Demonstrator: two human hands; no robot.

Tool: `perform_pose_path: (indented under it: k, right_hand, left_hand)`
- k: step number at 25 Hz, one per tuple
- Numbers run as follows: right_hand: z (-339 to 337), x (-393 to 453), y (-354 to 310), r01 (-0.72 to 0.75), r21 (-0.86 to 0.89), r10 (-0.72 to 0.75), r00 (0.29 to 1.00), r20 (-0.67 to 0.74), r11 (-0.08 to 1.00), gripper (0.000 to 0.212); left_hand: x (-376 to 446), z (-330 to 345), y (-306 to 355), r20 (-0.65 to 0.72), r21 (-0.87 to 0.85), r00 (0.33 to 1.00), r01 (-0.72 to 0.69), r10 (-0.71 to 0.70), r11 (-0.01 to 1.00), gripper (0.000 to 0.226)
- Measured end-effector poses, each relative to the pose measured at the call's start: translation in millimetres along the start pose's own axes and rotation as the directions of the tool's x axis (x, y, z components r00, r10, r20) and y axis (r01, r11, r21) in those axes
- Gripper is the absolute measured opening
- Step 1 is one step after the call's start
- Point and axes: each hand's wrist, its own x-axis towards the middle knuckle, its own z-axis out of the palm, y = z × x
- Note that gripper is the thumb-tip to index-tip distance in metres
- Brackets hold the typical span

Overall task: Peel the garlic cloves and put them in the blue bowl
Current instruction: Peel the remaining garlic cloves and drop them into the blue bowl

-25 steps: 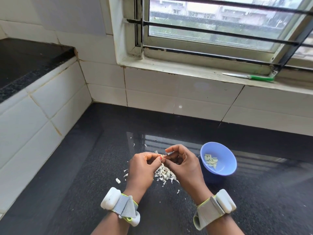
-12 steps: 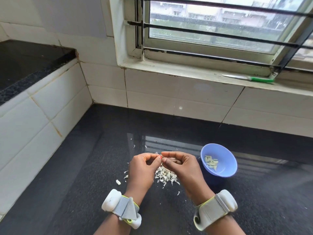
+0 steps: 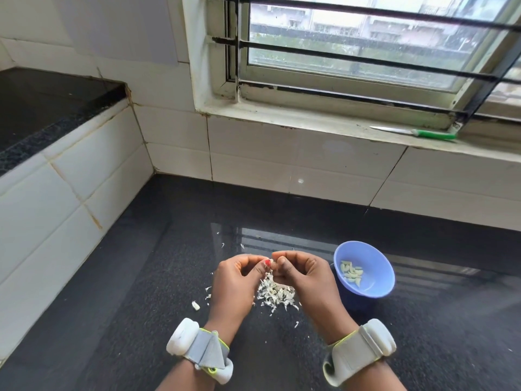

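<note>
My left hand (image 3: 234, 280) and my right hand (image 3: 304, 275) meet fingertip to fingertip above the black counter, both pinching one small garlic clove (image 3: 273, 263) that is mostly hidden by the fingers. Below them lies a heap of white garlic skins (image 3: 275, 294). The blue bowl (image 3: 366, 270) stands just right of my right hand and holds several peeled pale-green cloves (image 3: 351, 272). A single loose clove or skin piece (image 3: 195, 305) lies on the counter left of my left wrist.
The counter (image 3: 141, 306) is dark polished stone, bounded by white tiled walls at the back and left. A green-handled knife (image 3: 417, 133) lies on the window sill at the upper right. A higher black ledge (image 3: 42, 103) sits at the far left.
Both hands have stayed together over the skin pile, with small finger shifts around the clove. The bowl has not moved.
</note>
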Motion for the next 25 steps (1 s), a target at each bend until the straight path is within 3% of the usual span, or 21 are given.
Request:
perform_pose_path:
  k: [2,5,8,14,19,25]
  right_hand:
    - [-2,-1,0,-0.049,0.117,0.045,0.998,0.037,0.992,0.015]
    - [-2,-3,-2,-0.05,0.16,0.038,0.996,0.076,0.986,0.018]
    - [-1,-3,-3,0.001,0.09,-0.006,0.999,0.051,0.996,0.022]
    - [-3,1,0,0.04,-0.022,-0.041,0.999,-0.021,0.999,0.008]
    - [0,0,6,0.2,-0.23,-0.227,0.969,-0.094,0.952,0.008]
    - [-2,-1,9,0.415,-0.423,-0.481,0.875,-0.059,0.806,0.009]
  left_hand:
    - [0,1,0,-0.014,-0.019,1.0,0.011,-0.012,1.0,0.007]
    - [-2,3,2,-0.004,-0.117,0.998,0.06,-0.061,0.991,0.005]
    - [-2,3,1,0.031,-0.16,0.997,0.08,-0.076,0.984,0.003]
    - [-4,5,4,0.039,-0.174,0.998,0.058,-0.052,0.983,0.005]
    - [-7,12,6,0.037,-0.341,0.979,0.201,-0.201,0.918,0.006]
    - [-5,14,5,0.12,-0.489,0.934,0.35,-0.335,0.799,0.008]
